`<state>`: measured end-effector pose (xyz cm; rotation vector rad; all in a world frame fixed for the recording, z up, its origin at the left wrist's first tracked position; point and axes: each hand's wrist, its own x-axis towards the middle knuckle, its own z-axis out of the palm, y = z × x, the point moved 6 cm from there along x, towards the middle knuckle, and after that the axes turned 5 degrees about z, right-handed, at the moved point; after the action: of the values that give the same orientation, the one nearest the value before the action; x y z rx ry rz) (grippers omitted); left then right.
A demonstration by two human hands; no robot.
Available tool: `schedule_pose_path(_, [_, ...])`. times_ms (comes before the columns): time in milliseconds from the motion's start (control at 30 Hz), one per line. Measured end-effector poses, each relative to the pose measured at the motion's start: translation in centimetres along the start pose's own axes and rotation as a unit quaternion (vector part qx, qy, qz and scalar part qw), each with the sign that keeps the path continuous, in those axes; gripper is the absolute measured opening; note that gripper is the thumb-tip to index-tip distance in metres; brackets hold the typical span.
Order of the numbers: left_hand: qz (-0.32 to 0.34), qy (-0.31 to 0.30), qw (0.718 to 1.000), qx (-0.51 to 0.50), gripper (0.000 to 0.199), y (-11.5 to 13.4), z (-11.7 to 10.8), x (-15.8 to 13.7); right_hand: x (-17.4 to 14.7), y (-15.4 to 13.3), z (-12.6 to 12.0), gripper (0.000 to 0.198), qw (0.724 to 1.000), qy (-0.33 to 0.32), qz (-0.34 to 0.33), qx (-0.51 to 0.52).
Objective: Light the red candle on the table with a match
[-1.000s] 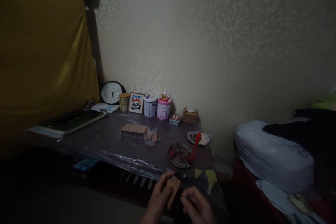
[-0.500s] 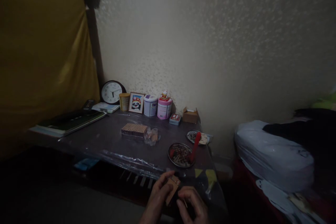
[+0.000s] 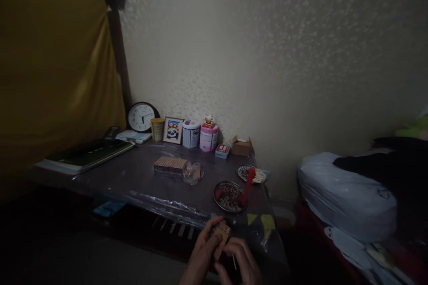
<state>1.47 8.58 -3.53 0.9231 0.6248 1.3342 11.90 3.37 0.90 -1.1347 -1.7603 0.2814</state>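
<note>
Head view: a dim room with a speckled cream wall (image 3: 267,53) behind and a mustard-yellow cloth (image 3: 53,75) hanging at nine o'clock. A dark table (image 3: 140,178) under clear plastic sheeting fills the middle.

Along its far edge, at about eleven o'clock, stand a round wall clock (image 3: 143,116), a yellow tin (image 3: 157,129), a small framed panda picture (image 3: 173,130), a white tin (image 3: 191,134), a pink tin (image 3: 209,137) topped by a little figurine, a small red-and-white box (image 3: 222,151) and an open cardboard box (image 3: 241,146). Dark books (image 3: 85,155) lie at the table's nine o'clock side.

Mid-table sits a row of wooden blocks (image 3: 170,165) with a crumpled plastic bag (image 3: 193,173) just beside it. Toward four o'clock lie two patterned metal plates (image 3: 229,196), a red-handled tool (image 3: 247,185) leaning over the nearer one.

At six o'clock, just off the table's near edge, the left hand (image 3: 202,256) is clamped around a small wooden block (image 3: 221,237), held tilted. The right hand (image 3: 239,260) pinches a thin stick (image 3: 234,262) just beside it.

At three o'clock a white plastic bundle (image 3: 344,196) rests under dark clothing (image 3: 384,164).
</note>
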Motion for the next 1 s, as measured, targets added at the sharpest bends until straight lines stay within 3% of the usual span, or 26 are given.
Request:
schedule_pose_path(367, [0.019, -0.01, 0.996, 0.082, 0.051, 2.2, 1.1, -0.7, 0.2, -0.4, -1.7, 0.012, 0.999, 0.036, -0.019, -0.019])
schedule_pose_path(533, [0.002, -0.056, 0.996, 0.076, 0.062, 3.2, 2.1, -1.5, 0.7, -1.0, -3.0, 0.019, 0.997, 0.003, -0.031, -0.07])
schedule_pose_path(767, [0.036, -0.119, 0.99, 0.061, 0.069, 2.9, 2.5, -1.7, 0.9, -0.9, -3.6, 0.018, 0.996, 0.029, -0.037, -0.076])
schedule_pose_path(1000, [0.062, -0.114, 0.982, 0.134, 0.072, 3.1, 2.3, -1.6, 0.9, -0.9, -4.3, 0.018, 0.996, 0.041, -0.025, -0.081])
